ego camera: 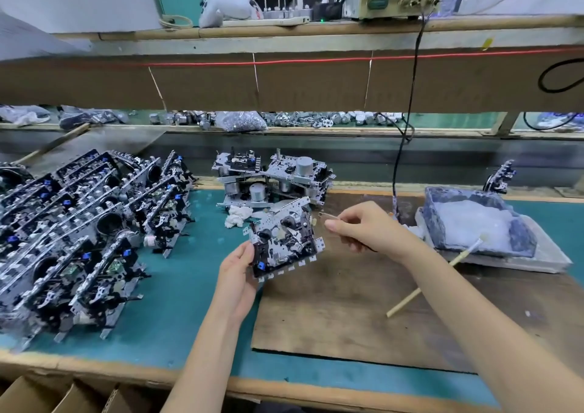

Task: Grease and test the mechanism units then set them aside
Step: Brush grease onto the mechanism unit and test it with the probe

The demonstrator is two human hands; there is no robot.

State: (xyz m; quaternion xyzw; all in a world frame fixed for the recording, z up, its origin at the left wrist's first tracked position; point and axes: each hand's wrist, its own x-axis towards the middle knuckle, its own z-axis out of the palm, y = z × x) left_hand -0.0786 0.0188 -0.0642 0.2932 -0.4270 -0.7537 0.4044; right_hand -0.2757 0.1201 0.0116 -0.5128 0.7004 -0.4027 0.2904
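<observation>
Head view, held unit: the mechanism unit [284, 242] is tilted up above the bench [177, 286], over the edge of the brown board [331, 302].
Left hand: the left hand [240, 267] grips the unit's lower left corner, fingers curled round the edge.
Right hand: the right hand [363, 226], just right of the unit, pinches a thin sliver [328, 215] between thumb and forefinger; what it is cannot be told.
Risk, slip: the unit is held by one corner only, so a push from the right could twist it out of the fingers.
Risk, cable: the black cable [407, 112] hangs down right of the unit, behind the right hand; the wrist could likely snag it.
Risk, grease: the grease tray [474, 223] and swab stick [442, 270] lie well right of the unit; the stick leans loosely and may roll if the forearm brushes it.
Risk, stack: the piled units [275, 175] sit just behind the held one and look unsteady; a knock could topple them.
Risk, mixing: the rows of units [79, 223] stand left of the held one, so it could be set among the wrong batch.
Rag: a white rag [237, 216] lies just behind-left of the unit.
</observation>
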